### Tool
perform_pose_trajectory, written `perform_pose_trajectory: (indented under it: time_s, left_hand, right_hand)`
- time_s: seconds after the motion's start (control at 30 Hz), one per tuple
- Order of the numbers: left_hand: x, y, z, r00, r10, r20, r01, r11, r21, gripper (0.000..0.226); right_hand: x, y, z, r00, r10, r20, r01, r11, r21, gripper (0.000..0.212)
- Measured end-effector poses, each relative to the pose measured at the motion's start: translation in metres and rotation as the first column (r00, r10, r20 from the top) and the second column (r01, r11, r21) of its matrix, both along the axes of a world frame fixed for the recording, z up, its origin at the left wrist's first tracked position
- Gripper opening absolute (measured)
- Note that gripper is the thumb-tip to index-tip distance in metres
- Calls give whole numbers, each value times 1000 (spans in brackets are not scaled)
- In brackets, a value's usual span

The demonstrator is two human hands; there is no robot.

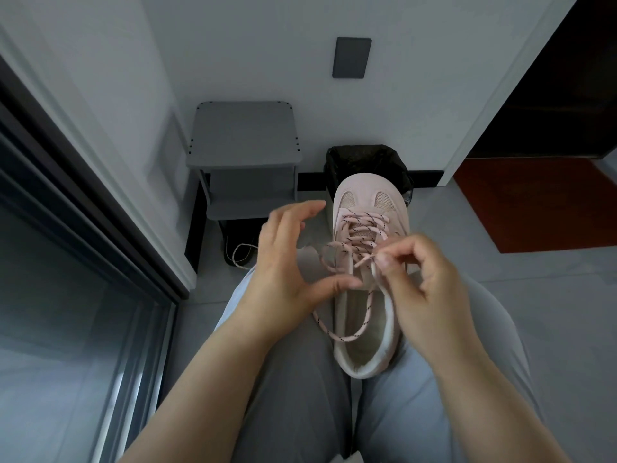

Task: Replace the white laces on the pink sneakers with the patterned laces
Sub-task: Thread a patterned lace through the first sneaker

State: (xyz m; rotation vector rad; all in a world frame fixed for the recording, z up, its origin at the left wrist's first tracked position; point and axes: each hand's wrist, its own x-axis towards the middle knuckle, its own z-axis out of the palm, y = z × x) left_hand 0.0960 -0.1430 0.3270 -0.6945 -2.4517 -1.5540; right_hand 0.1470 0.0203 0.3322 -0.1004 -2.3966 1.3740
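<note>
Lap, sneaker | right grip pinches patterned lace, tip hidden | left grip released

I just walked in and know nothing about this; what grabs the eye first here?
A pink sneaker lies on the person's lap, threaded with a pink patterned lace. The right hand pinches that lace near the top eyelets, while the left hand curves open beside it. Behind stand a grey stool and a black-lined bin.

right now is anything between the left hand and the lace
Nothing visible. The left hand is open beside the loose loop of the lace, its thumb close to it, over the sneaker. The right hand pinches the lace by the top eyelets, on the other side.
</note>
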Motion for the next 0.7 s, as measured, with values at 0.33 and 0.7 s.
perform_pose_trajectory:
  time_s: [0.33,0.7]
  left_hand:
    - [1,4,-4,994,-99,-38,95,991,-94,49]
    - [3,6,-5,993,-49,106,59,994,-92,45]
  right_hand:
    - [16,12,36,951,61,-302,-225,809,-544,11]
    - [19,10,46,931,282,-232,-357,834,-421,13]
